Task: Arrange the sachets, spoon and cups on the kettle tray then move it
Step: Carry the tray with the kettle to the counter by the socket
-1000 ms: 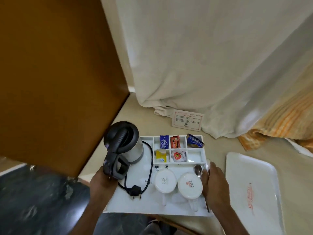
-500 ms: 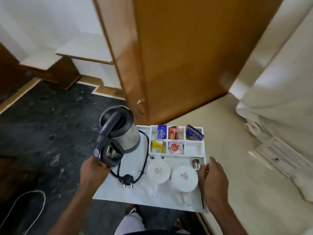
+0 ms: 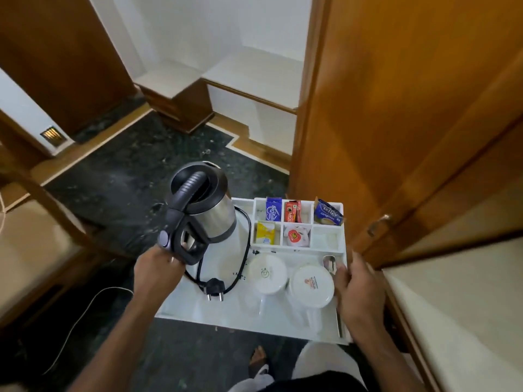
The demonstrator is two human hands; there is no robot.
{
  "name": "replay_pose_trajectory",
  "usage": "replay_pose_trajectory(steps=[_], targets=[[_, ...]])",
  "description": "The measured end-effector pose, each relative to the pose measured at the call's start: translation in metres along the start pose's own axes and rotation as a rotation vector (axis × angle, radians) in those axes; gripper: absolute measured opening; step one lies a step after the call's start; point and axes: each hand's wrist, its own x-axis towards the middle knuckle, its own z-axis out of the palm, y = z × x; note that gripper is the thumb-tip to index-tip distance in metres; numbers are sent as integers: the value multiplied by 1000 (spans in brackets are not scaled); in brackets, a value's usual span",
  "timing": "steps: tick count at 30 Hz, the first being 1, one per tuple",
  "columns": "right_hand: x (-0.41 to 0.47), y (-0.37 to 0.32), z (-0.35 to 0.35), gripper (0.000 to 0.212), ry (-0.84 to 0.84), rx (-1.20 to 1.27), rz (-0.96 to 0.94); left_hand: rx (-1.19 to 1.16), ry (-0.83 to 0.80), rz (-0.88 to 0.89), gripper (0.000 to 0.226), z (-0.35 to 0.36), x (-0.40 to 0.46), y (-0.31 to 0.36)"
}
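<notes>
i'm gripping the kettle tray (image 3: 198, 309) with both hands, left hand (image 3: 157, 271) and right hand (image 3: 355, 292) on opposite edges. it's hanging over dark floor (image 3: 141, 171), cups (image 3: 267, 274) upside down.

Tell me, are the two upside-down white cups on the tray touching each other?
Touching, or nearly so. In the head view the left cup and the right cup meet rim to rim with no strip of the white tray visible between them.
</notes>
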Motion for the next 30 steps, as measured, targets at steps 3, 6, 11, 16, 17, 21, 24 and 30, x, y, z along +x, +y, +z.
replay_pose_trajectory(steps=[3, 6, 11, 16, 17, 21, 24, 30], targets=[[37, -38, 32, 33, -30, 2, 20, -16, 22, -3, 30, -9, 56, -7], [75, -67, 58, 36, -14, 6, 20, 98, 8, 120, 30, -7, 109, -8], [169, -108, 121, 30, 43, 73, -25, 37, 63, 107, 32, 8, 227, 15], [271, -150, 161, 17, 68, 100, -35, -16, 102, 91, 29, 13, 336, 58], [293, -160, 169, 17, 93, 95, -41, -34, 105, 89, 28, 13, 362, 69], [369, -198, 189, 23, 75, 89, -37, -100, 104, 122, 35, 17, 444, 103], [414, -222, 202, 33, 67, 107, -22, -83, 93, 216, 41, 23, 504, 124], [507, -268, 239, 33, 183, 83, 68, -192, -11, 274, 35, 49, 643, 185]])
